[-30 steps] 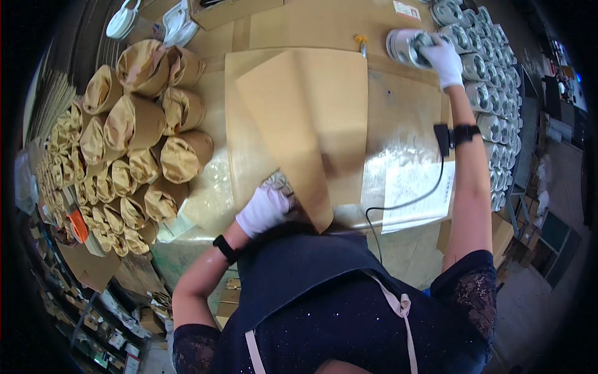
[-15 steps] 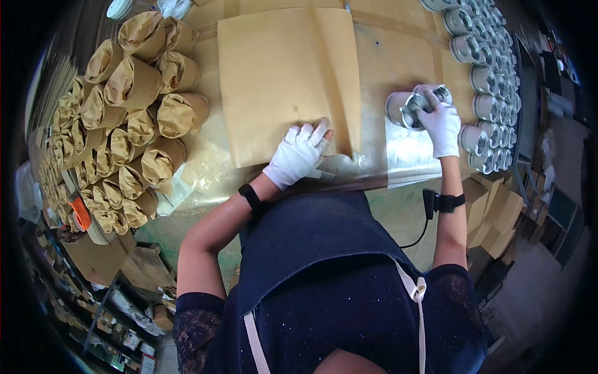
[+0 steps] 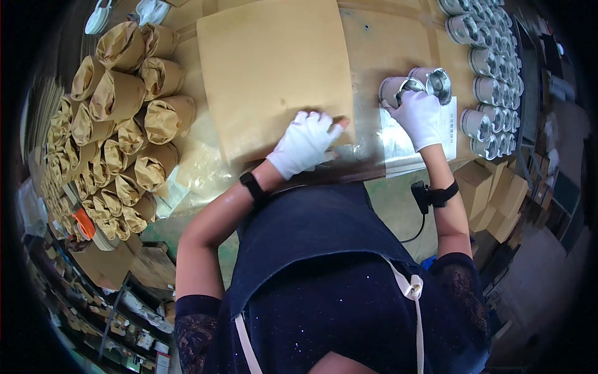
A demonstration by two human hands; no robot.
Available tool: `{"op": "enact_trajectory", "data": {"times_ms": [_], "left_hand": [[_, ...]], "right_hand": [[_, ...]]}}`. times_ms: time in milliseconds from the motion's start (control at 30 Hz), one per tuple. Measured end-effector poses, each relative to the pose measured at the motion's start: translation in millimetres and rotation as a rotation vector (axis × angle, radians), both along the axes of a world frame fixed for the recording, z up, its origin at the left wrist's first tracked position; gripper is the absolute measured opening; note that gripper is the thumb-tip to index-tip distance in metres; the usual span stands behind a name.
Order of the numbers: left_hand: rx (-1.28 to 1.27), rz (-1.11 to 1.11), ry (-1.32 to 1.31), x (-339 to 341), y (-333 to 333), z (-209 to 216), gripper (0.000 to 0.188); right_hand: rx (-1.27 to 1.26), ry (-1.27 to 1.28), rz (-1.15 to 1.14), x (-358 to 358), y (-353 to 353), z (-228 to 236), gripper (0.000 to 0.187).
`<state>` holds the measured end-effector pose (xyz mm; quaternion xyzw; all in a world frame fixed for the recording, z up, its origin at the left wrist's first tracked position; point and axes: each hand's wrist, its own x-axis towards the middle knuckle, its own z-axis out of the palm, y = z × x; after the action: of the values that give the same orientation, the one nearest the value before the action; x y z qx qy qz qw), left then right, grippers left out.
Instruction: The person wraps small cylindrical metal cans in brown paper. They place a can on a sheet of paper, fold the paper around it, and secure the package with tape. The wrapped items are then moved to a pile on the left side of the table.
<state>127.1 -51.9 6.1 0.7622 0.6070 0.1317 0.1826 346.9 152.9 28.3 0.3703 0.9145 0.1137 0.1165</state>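
A worker's gloved left hand point(image 3: 305, 143) lies palm down at the lower right edge of a large brown paper sheet point(image 3: 274, 75), fingers spread and gripping nothing, one fingertip bare of the white glove. At center right, the gloved right hand point(image 3: 420, 118) closes its fingers over the open end of a metal cylinder point(image 3: 392, 87), the fingertips partly hidden inside. A second cylinder point(image 3: 438, 84) stands just beside it, to the upper right, its hollow mouth showing.

Beneath the right hand, a white printed sheet point(image 3: 448, 134) reaches the table's front edge. It carries a line of small dark characters near its right side; the rest of its print is too faint to make out.

Rows of similar metal cylinders point(image 3: 489, 90) fill the upper right of the frame, while brown paper bundles point(image 3: 115, 93) with crumpled ends crowd the left side of the table point(image 3: 196, 177). An orange object point(image 3: 83, 223) sits by the lower bundles. The worker wears a dark apron point(image 3: 299, 230) and a black band point(image 3: 251, 187) on the left wrist; cardboard boxes point(image 3: 498, 193) stand at lower right.
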Motion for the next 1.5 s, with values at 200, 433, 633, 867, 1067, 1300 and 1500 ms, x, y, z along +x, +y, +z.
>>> {"op": "enact_trajectory", "data": {"times_ms": [200, 433, 633, 867, 1067, 1300, 1500], "left_hand": [[0.008, -0.127, 0.077, 28, 38, -27, 0.061], [0.109, -0.109, -0.052, 15, 32, -23, 0.063], [0.078, 0.056, -0.051, 24, 22, -18, 0.066], [0.324, 0.119, 0.158, 39, 13, -31, 0.043], [0.309, 0.172, 0.105, -34, -62, -28, 0.037], [0.362, 0.337, 0.129, -65, -61, 38, 0.031], [0.151, 0.462, 0.01, -143, 45, 33, 0.03]], "right_hand": [[-0.006, 0.08, 0.035, -8, -3, 15, 0.061], [-0.014, 0.129, 0.036, -4, -1, 12, 0.061], [-0.014, 0.11, 0.011, -5, -2, 13, 0.06], [-0.32, 0.214, -0.173, -9, 8, 18, 0.051], [-1.317, 0.75, -0.457, -83, -20, 25, 0.046], [-1.508, 0.527, -0.574, -158, -49, -9, 0.061], [-0.098, 0.461, 0.363, -205, -27, 75, 0.046]]}}
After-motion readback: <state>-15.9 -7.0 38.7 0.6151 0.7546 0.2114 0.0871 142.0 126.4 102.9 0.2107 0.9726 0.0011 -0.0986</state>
